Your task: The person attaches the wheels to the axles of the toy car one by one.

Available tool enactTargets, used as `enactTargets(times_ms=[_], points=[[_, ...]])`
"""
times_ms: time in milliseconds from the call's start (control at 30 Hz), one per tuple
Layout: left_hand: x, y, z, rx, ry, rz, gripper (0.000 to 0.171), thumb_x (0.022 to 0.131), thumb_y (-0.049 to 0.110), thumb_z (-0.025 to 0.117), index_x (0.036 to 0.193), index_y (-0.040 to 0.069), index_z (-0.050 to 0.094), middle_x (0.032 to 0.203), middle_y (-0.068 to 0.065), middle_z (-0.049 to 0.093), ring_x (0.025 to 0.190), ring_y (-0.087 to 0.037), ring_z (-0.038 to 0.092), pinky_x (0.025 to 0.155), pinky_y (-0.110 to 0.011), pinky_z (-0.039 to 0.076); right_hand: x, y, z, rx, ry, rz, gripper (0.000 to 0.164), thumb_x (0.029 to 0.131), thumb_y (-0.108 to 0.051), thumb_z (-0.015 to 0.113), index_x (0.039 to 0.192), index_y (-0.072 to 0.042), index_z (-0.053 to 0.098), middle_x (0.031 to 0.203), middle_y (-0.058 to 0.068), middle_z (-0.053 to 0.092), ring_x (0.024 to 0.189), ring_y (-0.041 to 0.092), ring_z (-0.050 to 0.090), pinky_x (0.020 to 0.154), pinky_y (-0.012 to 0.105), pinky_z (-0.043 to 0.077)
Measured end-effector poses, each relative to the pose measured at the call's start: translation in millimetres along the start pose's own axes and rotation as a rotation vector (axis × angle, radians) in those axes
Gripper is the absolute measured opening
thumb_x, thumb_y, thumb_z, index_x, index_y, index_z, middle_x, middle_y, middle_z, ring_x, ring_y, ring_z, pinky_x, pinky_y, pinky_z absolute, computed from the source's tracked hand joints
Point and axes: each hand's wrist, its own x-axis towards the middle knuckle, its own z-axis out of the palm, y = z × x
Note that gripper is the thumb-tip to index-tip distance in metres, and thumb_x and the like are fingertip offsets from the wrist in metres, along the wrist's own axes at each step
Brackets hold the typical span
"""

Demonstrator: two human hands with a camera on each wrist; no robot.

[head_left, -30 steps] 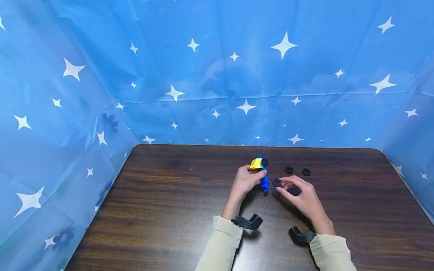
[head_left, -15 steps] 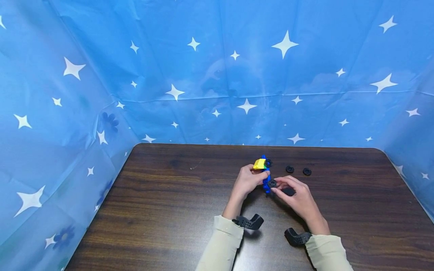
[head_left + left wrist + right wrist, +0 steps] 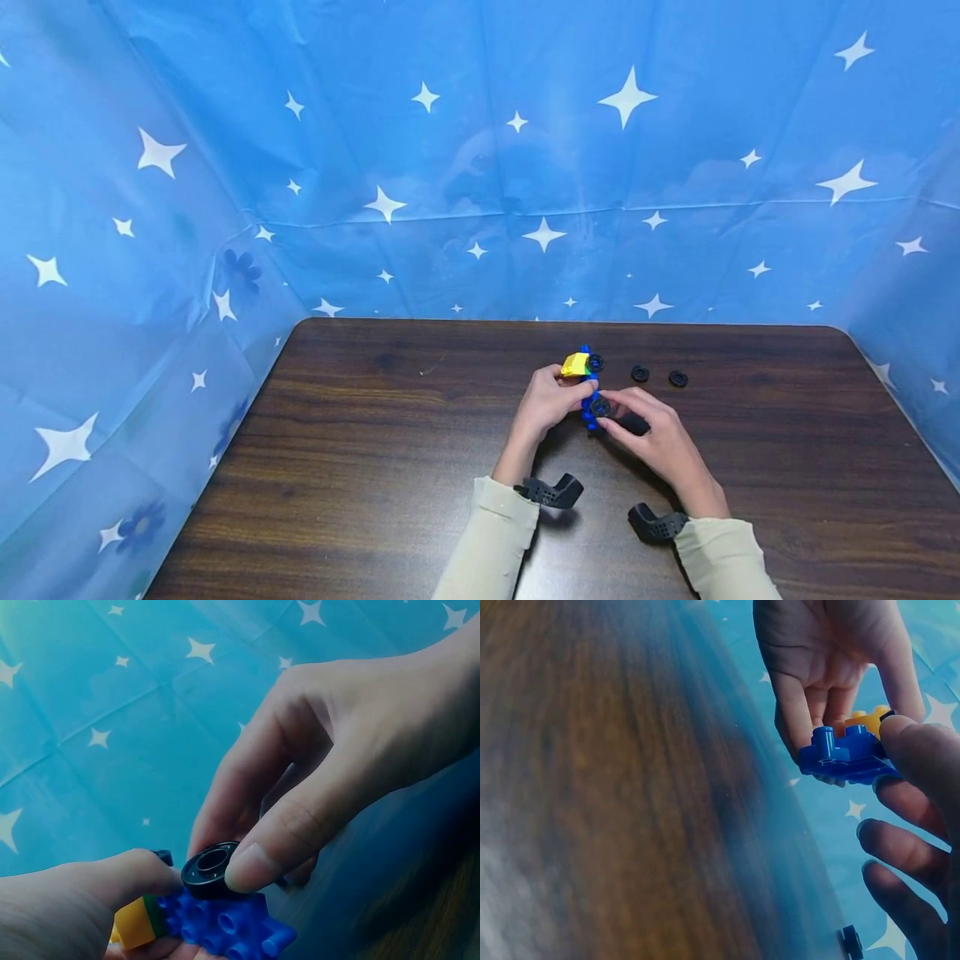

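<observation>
My left hand [image 3: 551, 398] grips a blue toy car base [image 3: 232, 922] by its middle, thumb on one side and fingers under the other. A yellow brick [image 3: 575, 365] is fixed near its far end, with a bit of green beside it. One black wheel [image 3: 596, 363] sits on the base's side at that far end. With thumb and index finger, my right hand [image 3: 651, 421] pinches another black wheel [image 3: 208, 871] against the side of the base near its closer end. Whether this wheel is seated on its axle cannot be seen.
Two loose black wheels, a nearer-centre wheel [image 3: 640, 374] and a farther-right wheel [image 3: 678, 379], lie on the dark wooden table [image 3: 360, 467] beyond my right hand. A blue star-patterned cloth [image 3: 480, 167] hangs behind the table and along its sides.
My right hand has moved left, bringing its wheel from beside the blue base to contact with it. The left hand and base shifted slightly right. The two loose wheels stayed put.
</observation>
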Motion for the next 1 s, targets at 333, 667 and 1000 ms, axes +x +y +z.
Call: enactTargets(times_ms=[333, 667, 1000], points=[[0.2, -2.1, 0.9, -0.080, -0.005, -0.043, 0.050, 0.090, 0.027, 0.082, 0.126, -0.004, 0.066, 0.111, -0.015, 0.074, 0.095, -0.021, 0.077, 0.087, -0.036, 0.063, -0.5, 1.0, 1.7, 0.004, 0.034, -0.063, 0.035, 0.080, 0.002, 0.086, 0.114, -0.005, 0.079, 0.094, 0.001, 0.074, 0.077, 0.013, 0.067, 0.066, 0.024, 0.053], [2.1, 1.0, -1.5, -0.098, 0.005, -0.064, 0.047, 0.084, 0.022, 0.086, 0.120, -0.005, 0.072, 0.106, -0.013, 0.075, 0.087, -0.019, 0.077, 0.080, -0.034, 0.064, -0.5, 2.4, -1.2, 0.047, -0.007, -0.073, 0.037, 0.080, 0.002, 0.086, 0.116, -0.004, 0.079, 0.094, -0.001, 0.074, 0.079, 0.010, 0.068, 0.066, 0.021, 0.052], [-2.1, 1.2, -5.0, 0.015, 0.000, -0.108, 0.041, 0.083, 0.022, 0.088, 0.111, -0.005, 0.074, 0.097, -0.013, 0.076, 0.074, -0.016, 0.074, 0.076, -0.033, 0.064, -2.3, 2.3, -1.2, 0.101, -0.091, -0.087, 0.037, 0.083, 0.001, 0.084, 0.118, -0.004, 0.078, 0.096, -0.002, 0.074, 0.080, 0.003, 0.065, 0.066, 0.018, 0.052]])
